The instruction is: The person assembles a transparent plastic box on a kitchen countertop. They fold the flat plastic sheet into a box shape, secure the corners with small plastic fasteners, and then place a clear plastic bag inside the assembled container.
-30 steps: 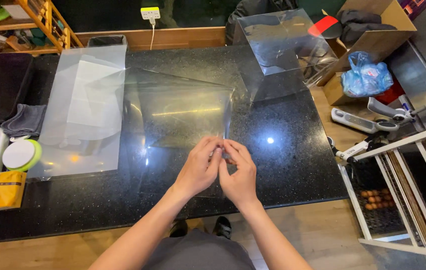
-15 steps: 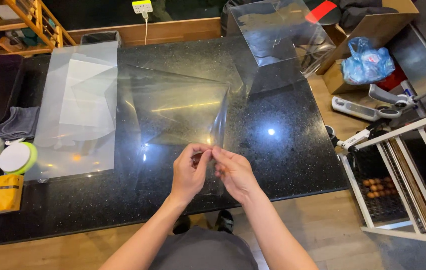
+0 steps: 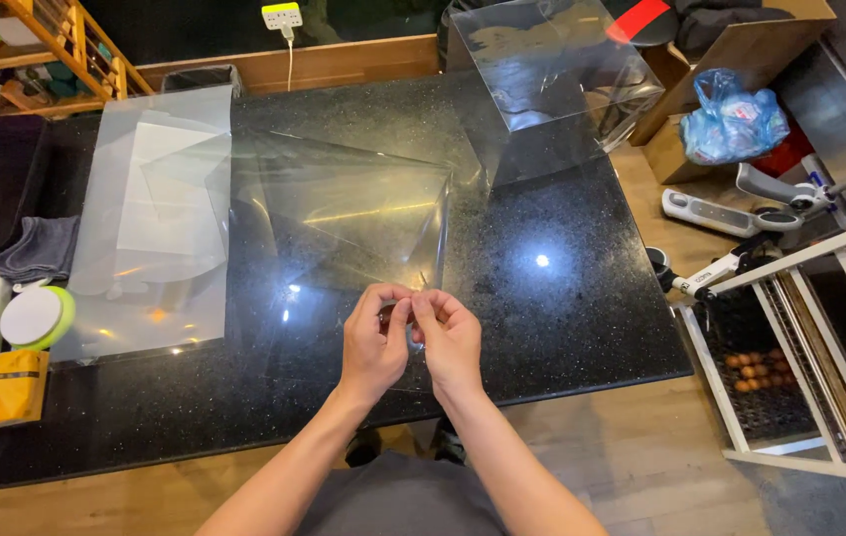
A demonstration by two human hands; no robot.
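On the black granite counter (image 3: 562,298), a clear plastic sheet (image 3: 344,213) spread across the middle, near corner lifted. Left of the sheet, a stack of flat clear sheets (image 3: 145,218); behind and right of it, a folded clear box (image 3: 552,69). Beyond that box, a brown carton (image 3: 741,60) and blue bag (image 3: 736,119). At the sheet's left, grey cloth (image 3: 36,248), white round lid with green rim (image 3: 36,316), yellow packet (image 3: 6,387). Left hand (image 3: 373,342) and right hand (image 3: 448,342) narrow, pinching the sheet's near corner; exact grip hard to make out.
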